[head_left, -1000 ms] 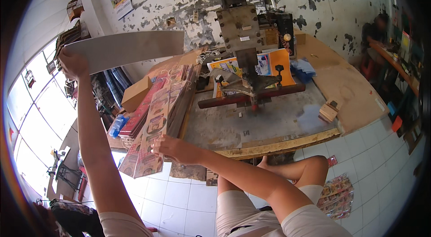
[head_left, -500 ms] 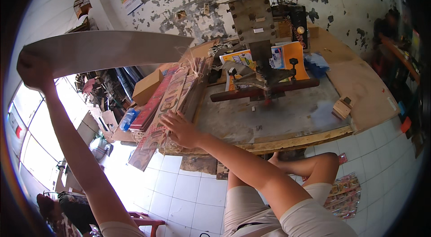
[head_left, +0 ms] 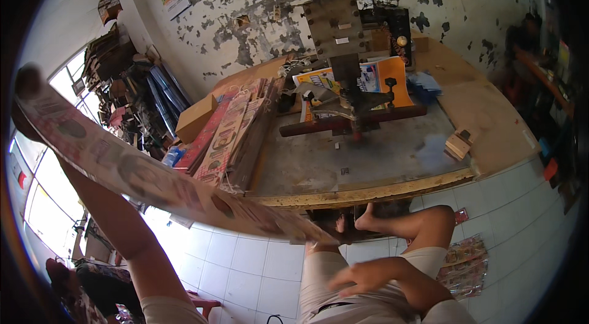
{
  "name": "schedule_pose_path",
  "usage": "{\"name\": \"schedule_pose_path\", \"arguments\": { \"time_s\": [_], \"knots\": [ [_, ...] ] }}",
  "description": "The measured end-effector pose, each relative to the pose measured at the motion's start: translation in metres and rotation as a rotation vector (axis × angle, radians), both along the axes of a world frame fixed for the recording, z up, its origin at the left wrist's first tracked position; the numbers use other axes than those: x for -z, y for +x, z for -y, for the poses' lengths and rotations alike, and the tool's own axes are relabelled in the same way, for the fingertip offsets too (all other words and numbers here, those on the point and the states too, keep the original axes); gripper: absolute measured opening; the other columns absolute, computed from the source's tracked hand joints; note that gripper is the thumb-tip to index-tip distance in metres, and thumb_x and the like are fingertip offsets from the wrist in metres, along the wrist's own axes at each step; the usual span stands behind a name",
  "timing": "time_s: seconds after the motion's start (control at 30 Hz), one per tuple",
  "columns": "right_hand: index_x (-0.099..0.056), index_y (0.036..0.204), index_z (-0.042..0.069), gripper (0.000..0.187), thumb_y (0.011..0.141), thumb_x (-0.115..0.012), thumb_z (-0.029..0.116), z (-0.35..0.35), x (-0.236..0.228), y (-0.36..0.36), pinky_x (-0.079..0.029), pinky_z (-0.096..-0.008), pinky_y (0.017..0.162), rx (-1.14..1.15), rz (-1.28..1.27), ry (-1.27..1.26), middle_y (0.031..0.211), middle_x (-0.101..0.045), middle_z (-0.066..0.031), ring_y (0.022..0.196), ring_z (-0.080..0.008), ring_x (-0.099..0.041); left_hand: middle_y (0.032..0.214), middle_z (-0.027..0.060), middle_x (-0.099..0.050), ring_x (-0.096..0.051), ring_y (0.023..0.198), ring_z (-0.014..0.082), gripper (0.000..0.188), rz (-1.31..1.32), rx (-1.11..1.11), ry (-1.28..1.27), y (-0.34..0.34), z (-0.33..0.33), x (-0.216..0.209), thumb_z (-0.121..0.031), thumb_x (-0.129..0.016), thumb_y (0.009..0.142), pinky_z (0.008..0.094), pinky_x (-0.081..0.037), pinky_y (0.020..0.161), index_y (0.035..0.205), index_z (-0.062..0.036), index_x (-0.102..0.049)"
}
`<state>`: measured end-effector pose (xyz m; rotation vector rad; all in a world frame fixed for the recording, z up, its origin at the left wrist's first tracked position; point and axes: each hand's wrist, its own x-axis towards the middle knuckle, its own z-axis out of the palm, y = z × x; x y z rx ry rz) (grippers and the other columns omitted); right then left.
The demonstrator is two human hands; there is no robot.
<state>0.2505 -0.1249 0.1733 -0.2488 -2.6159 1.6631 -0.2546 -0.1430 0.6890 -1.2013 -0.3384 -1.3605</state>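
At the far left, raised high, my left hand (head_left: 28, 81) is closed on one end of a long, bendy strip (head_left: 147, 170) of printed sheet. Its pink face with repeated pictures slopes down across the view, and its other end reaches above my lap. My right hand (head_left: 365, 275) hovers over my lap, slightly blurred, fingers stretched out with nothing in them. Beyond the strip, a stack of similar printed strips (head_left: 228, 134) lies on the left of the worktable (head_left: 368, 192), some tied with string.
A press (head_left: 343, 35) with a dark red bar (head_left: 380, 120) stands over the grey table plate. A wooden block (head_left: 458, 143) sits at the right, a cardboard box (head_left: 195, 116) behind the stack. Packaged printed pieces (head_left: 463, 266) lie on the tiled floor. Another person (head_left: 92, 287) is at lower left.
The strip's far end has swung down from above the stack to above my lap, and its printed face now shows. My right hand has left the stack and drawn back to my lap.
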Motion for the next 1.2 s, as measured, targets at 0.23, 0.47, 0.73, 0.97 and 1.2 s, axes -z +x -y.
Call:
{"name": "schedule_pose_path", "arguments": {
  "time_s": [0.23, 0.47, 0.73, 0.97, 1.2],
  "knots": [
    [-0.068, 0.147, 0.001, 0.045, 0.111, -0.069, 0.028, 0.003, -0.013, 0.104, -0.055, -0.0319, 0.098, 0.648, -0.734, -0.245, 0.123, -0.077, -0.0137, 0.109, -0.0183, -0.073, 0.118, 0.013, -0.076, -0.074, 0.103, 0.0253, 0.027, -0.065, 0.354, -0.306, 0.117, -0.049, 0.114, -0.024, -0.06, 0.115, 0.0374, -0.059, 0.092, 0.127, -0.0016, -0.069],
    [-0.045, 0.17, 0.004, 0.079, 0.116, -0.056, 0.061, -0.044, -0.005, 0.012, -0.049, -0.0314, 0.099, 0.632, -0.691, -0.149, 0.121, -0.07, -0.0042, 0.115, -0.0134, -0.063, 0.13, 0.0139, -0.073, -0.071, 0.113, 0.0243, 0.03, 0.0, 0.682, -0.76, 0.164, -0.098, 0.233, -0.023, -0.057, 0.117, 0.0365, -0.057, 0.099, 0.138, -0.001, -0.062],
    [-0.062, 0.15, 0.002, 0.051, 0.109, -0.078, 0.027, -0.03, 0.026, 0.07, -0.053, -0.0294, 0.084, 0.565, -0.673, -0.545, 0.112, -0.07, -0.0005, 0.102, -0.0107, -0.066, 0.144, 0.0148, -0.068, -0.068, 0.126, 0.0232, 0.037, 0.124, 1.078, -1.028, 0.187, -0.21, 0.3, -0.021, -0.054, 0.12, 0.0356, -0.054, 0.106, 0.15, -0.0002, -0.054],
    [-0.061, 0.146, -0.004, 0.051, 0.106, -0.077, 0.023, 0.013, 0.028, 0.111, -0.058, -0.0321, 0.095, 1.003, -0.573, -0.516, 0.119, -0.076, -0.0069, 0.107, -0.0131, -0.071, 0.153, 0.0141, -0.065, -0.065, 0.134, 0.0206, 0.039, 0.42, 1.091, -0.901, 0.28, -0.234, 0.339, -0.02, -0.05, 0.122, 0.0342, -0.047, 0.114, 0.156, -0.0008, -0.05],
    [-0.053, 0.152, -0.007, 0.064, 0.103, -0.076, 0.027, 0.05, 0.049, 0.143, -0.053, -0.0394, 0.111, 1.399, -0.834, -0.232, 0.14, -0.07, -0.0144, 0.127, -0.0217, -0.068, 0.133, 0.0138, -0.076, -0.073, 0.121, 0.0333, 0.024, 0.247, 0.552, -1.383, 0.242, -0.191, 0.462, -0.012, -0.072, 0.105, 0.0406, -0.053, 0.102, 0.128, -0.0058, -0.072]
  ]
}}
